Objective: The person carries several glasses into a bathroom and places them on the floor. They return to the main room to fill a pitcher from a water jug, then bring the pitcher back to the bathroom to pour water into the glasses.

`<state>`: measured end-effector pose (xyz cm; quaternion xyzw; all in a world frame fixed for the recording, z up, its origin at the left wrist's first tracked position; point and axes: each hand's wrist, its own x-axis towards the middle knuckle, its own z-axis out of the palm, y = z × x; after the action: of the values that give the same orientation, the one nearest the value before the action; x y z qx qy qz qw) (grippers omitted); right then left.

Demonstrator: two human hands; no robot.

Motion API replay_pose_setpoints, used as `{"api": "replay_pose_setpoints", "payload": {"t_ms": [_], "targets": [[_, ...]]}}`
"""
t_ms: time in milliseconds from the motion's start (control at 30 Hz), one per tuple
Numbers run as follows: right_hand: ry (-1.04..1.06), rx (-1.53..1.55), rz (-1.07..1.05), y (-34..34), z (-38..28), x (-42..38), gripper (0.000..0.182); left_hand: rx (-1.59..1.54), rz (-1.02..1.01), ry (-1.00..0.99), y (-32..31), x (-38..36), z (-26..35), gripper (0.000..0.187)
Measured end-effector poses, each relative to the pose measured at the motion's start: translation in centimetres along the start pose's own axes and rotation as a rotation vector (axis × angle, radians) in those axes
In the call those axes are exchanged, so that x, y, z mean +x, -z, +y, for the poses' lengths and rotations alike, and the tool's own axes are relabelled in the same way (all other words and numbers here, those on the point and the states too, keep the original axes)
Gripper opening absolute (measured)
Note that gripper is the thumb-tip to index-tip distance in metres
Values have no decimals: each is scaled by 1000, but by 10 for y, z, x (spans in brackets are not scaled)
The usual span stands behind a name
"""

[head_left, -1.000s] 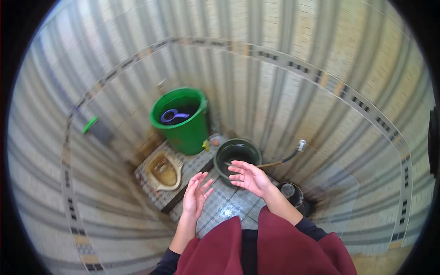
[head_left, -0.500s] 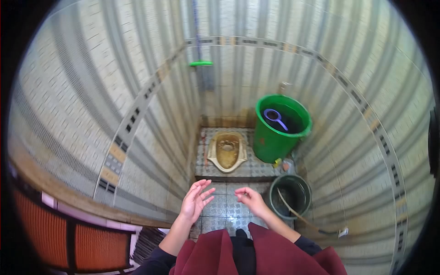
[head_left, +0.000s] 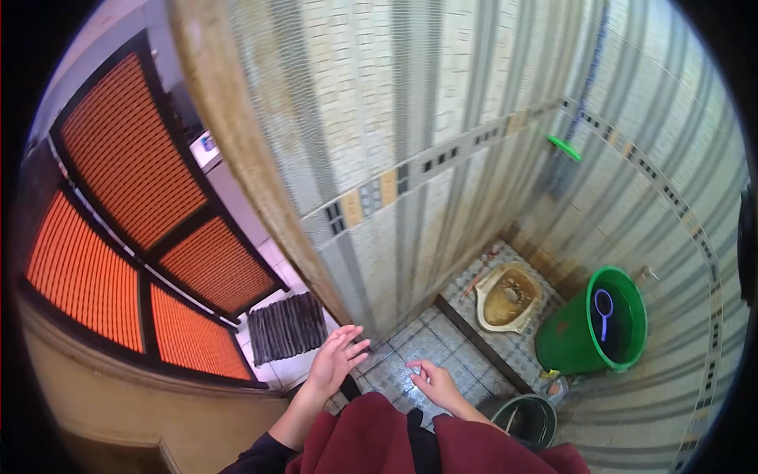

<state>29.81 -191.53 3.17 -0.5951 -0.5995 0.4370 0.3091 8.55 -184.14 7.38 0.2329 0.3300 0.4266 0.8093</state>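
My left hand (head_left: 335,359) is held up in front of me, fingers stretched and apart, with nothing in it. To its right, my right hand (head_left: 434,385) hovers with loosely bent fingers, also holding nothing. Both are above the grey tiled floor (head_left: 395,362) and touch no object. Closest to my right hand is a dark green bucket (head_left: 545,404) with a thin hose-like piece in it. Beyond my left hand, a dark ribbed mat (head_left: 288,328) lies on pale tiles outside the doorway.
A squat toilet (head_left: 483,308) is set in a raised tiled step. Beside it stands a tall green barrel (head_left: 564,336) of water with a purple dipper (head_left: 604,304). An orange slatted folding screen (head_left: 130,150) stands past the wall edge (head_left: 237,150). A green-headed squeegee (head_left: 565,148) leans in the corner.
My view has swung left, so the toilet, barrel and bucket sit farther right, and the doorway, mat and screen show more fully. Both hands stay raised; the right fingers look slightly more extended.
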Motion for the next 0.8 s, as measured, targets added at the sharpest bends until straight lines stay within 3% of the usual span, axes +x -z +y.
{"api": "replay_pose_setpoints", "payload": {"t_ms": [133,267,300,400,633,800], "targets": [[262,207,-136,-36,-32,49,32,-25,133,-200,44,-30,37,27],[299,141,-452,-82,-80,109,27,-116,289,-361,107,-44,76,28],[417,132,-453,-100,-89,126,26,-141,330,-389,124,-44,86,29],[502,167,-469,-151,-125,174,26,-163,376,-427,178,-36,124,28],[423,268,-242,-260,-213,283,24,-118,258,-483,241,2,256,24],[348,317,-45,-285,-258,338,22,-86,223,-385,276,44,314,22]]}}
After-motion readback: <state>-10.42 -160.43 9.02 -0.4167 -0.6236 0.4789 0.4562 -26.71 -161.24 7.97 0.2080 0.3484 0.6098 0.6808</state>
